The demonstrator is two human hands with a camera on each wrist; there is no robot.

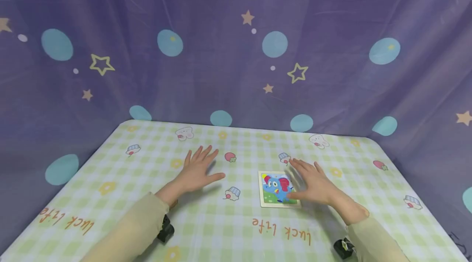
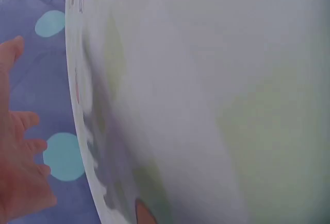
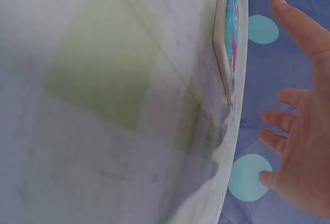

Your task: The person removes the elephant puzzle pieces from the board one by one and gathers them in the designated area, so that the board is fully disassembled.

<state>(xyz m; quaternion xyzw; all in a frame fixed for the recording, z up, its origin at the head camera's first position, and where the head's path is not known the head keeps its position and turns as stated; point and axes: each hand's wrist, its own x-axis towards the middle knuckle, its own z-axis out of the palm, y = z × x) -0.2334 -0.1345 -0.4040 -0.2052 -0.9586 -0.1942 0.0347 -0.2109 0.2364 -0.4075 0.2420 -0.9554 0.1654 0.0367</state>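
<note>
A square puzzle board point(image 1: 273, 196) with a blue elephant picture and a pale frame lies flat on the table, right of the middle. My right hand point(image 1: 313, 184) hovers over its right edge with fingers spread and holds nothing; the thumb overlaps the picture in the head view. In the right wrist view the board point(image 3: 221, 44) shows edge-on, lower than the hand point(image 3: 304, 141). Off to the left, my left hand point(image 1: 195, 174) is held above the tablecloth, fingers and thumb spread, nothing in it. The left wrist view shows that hand point(image 2: 20, 167) at its left side.
A green-and-white checked tablecloth point(image 1: 206, 229) with printed cupcakes, flowers and lettering covers the table. Behind it hangs a purple curtain point(image 1: 221, 77) with stars and blue dots. Dark wrist devices point(image 1: 166, 229) sit below both sleeves.
</note>
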